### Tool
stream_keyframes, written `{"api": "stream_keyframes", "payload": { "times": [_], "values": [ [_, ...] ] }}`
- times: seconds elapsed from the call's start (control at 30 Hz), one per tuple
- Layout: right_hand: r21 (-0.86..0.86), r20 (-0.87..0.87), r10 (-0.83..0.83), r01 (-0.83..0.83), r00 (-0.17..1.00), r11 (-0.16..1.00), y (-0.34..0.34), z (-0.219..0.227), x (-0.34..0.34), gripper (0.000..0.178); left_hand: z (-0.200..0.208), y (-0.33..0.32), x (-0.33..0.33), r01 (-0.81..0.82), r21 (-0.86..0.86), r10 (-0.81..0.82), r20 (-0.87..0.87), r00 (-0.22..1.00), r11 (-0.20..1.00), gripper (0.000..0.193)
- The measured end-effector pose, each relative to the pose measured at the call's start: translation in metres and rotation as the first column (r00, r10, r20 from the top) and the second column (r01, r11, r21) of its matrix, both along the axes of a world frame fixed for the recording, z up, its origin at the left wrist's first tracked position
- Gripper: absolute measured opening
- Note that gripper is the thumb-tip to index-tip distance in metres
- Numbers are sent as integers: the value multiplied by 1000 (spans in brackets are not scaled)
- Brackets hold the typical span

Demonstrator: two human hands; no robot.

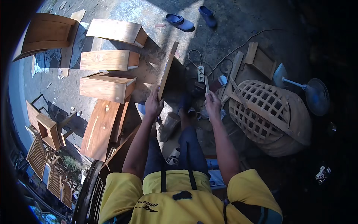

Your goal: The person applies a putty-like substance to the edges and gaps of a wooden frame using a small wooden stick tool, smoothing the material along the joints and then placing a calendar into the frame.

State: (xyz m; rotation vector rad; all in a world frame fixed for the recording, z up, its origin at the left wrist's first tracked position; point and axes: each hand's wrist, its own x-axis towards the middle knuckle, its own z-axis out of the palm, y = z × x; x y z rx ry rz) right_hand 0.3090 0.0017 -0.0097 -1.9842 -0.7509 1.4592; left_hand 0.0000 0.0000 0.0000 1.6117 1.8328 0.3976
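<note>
My left hand is closed on the near end of a wooden board, which stands on edge and points away from me. The board's pale edge catches the sun, while its right face lies in deep shadow. In my right hand is a thin, flat, light-coloured strip, gripped at its lower end and pointing up. What the strip is made of, I cannot tell. A gap separates the strip from the board. Below and between my hands stands a short log, close to my legs.
Several wooden drawers line the left, with a larger wooden panel nearer me. Ahead lies a power strip with its cable. A lattice wooden piece and a fan are at right. Blue clogs lie far ahead.
</note>
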Motion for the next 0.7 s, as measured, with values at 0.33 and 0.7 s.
{"api": "stream_keyframes", "payload": {
  "times": [0.33,0.7],
  "values": [
    [334,359,203,-328,911,884,27,-146,46,39,-7,1,16,-26,-110,59,310,949,994,79],
    [288,-301,88,2,949,958,104,-290,78,45,-52,-23,-58,-358,-98,340,612,714,929,94]
  ]
}}
